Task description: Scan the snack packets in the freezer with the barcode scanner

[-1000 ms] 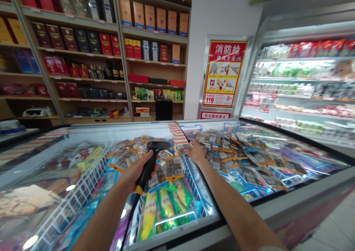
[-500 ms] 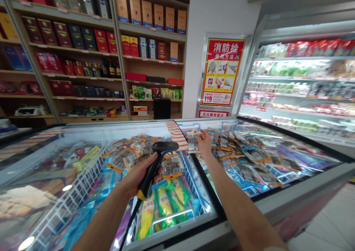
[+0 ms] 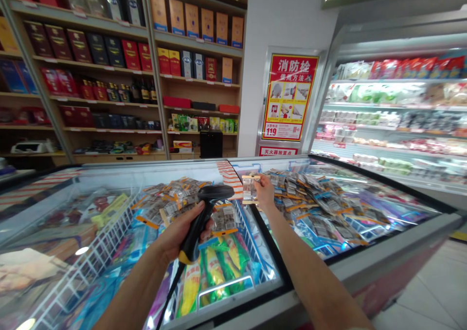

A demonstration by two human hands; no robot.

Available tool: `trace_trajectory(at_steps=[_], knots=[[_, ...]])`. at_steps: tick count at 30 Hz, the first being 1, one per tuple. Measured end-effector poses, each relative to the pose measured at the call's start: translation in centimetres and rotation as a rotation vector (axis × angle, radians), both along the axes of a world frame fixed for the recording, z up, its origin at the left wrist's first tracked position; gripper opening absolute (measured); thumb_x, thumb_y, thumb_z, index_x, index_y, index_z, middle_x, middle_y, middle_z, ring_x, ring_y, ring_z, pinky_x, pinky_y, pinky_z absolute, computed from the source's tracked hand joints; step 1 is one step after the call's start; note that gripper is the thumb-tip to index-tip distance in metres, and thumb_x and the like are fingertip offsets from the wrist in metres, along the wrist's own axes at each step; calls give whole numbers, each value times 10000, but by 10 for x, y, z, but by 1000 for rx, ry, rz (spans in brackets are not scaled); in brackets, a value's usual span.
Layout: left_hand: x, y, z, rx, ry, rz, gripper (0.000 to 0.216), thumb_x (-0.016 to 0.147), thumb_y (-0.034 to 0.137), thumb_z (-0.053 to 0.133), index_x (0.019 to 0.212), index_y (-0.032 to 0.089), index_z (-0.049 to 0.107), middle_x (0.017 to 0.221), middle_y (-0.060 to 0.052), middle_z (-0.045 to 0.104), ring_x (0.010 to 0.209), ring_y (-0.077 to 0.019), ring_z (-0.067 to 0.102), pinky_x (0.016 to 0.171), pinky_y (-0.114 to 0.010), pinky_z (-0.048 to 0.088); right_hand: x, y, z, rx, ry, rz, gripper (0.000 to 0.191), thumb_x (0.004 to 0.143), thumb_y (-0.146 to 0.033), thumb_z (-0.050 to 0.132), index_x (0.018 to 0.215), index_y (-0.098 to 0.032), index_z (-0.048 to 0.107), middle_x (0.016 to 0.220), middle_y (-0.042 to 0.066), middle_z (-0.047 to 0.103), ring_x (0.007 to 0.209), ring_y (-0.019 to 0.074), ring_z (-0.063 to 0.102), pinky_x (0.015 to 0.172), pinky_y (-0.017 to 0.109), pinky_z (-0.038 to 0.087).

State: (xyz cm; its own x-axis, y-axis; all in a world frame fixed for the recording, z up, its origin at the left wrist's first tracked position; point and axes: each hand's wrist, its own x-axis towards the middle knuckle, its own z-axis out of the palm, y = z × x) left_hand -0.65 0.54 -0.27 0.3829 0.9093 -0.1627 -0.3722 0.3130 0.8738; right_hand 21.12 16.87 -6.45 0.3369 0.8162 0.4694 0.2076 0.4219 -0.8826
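Note:
My left hand (image 3: 184, 228) is wrapped round the handle of a black barcode scanner (image 3: 216, 192), whose head faces right and whose cable runs down. Pinched at its right edge by my right hand (image 3: 265, 192), a small flat packet (image 3: 249, 190) with pale top and bottom edges is held up in front of the scanner's head, a short gap apart. Similar packets with orange edges lie in a heap (image 3: 310, 191) on the right side of the freezer and in another pile (image 3: 175, 196) on the left side, behind the scanner.
A chest freezer (image 3: 255, 291) with a dark-edged glass top spans the front. Inside, a white wire basket (image 3: 91, 252) borders green and yellow ice-cream packs (image 3: 215, 266). Boxed goods fill wooden shelves (image 3: 109, 69) behind; a lit refrigerated display (image 3: 394, 106) stands right, beside a red wall poster (image 3: 290, 96).
My right hand has moved the packet slightly left, nearer the scanner, and more of its face shows. The view has shifted a little; my left hand keeps its grip on the scanner.

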Motion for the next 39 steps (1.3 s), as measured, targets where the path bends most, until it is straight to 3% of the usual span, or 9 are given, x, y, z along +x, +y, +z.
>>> trace_trajectory(at_steps=[10, 18, 23, 31, 39], knots=[[1, 0, 3, -49, -53, -21, 313, 745, 431, 447, 724, 131, 534, 538, -4, 502, 393, -68, 440, 368, -184, 354, 4, -12, 8, 89, 57, 32, 300, 644, -228, 439, 930, -142, 476, 908, 81, 619, 841, 167, 582, 772, 300, 433], [-1, 1, 1, -47, -67, -16, 303, 738, 419, 469, 819, 137, 545, 547, 2, 514, 398, -68, 459, 377, -179, 358, 1, -21, 11, 125, 89, 29, 298, 607, -235, 470, 886, -131, 492, 880, 85, 611, 819, 166, 580, 791, 303, 426], [-1, 3, -1, -24, -38, -8, 291, 734, 418, 477, 779, 136, 532, 534, 2, 519, 391, -68, 459, 370, -180, 371, 9, -18, 8, 127, 120, -15, 276, 599, -229, 474, 859, -141, 502, 837, 67, 626, 775, 164, 591, 756, 308, 443], [2, 9, -7, 24, 98, 119, 276, 717, 415, 499, 713, 139, 490, 542, -5, 537, 398, -70, 462, 362, -177, 369, 69, -32, 10, 88, 132, -216, 322, 596, -262, 468, 874, -115, 537, 820, 83, 647, 766, 185, 601, 710, 310, 453], [4, 15, -6, 62, 132, 196, 291, 711, 432, 496, 713, 142, 488, 525, 1, 528, 390, -72, 463, 357, -175, 371, 136, -59, -2, -20, -12, -568, 342, 618, -257, 430, 869, -96, 598, 758, 102, 647, 705, 217, 590, 684, 352, 433]])
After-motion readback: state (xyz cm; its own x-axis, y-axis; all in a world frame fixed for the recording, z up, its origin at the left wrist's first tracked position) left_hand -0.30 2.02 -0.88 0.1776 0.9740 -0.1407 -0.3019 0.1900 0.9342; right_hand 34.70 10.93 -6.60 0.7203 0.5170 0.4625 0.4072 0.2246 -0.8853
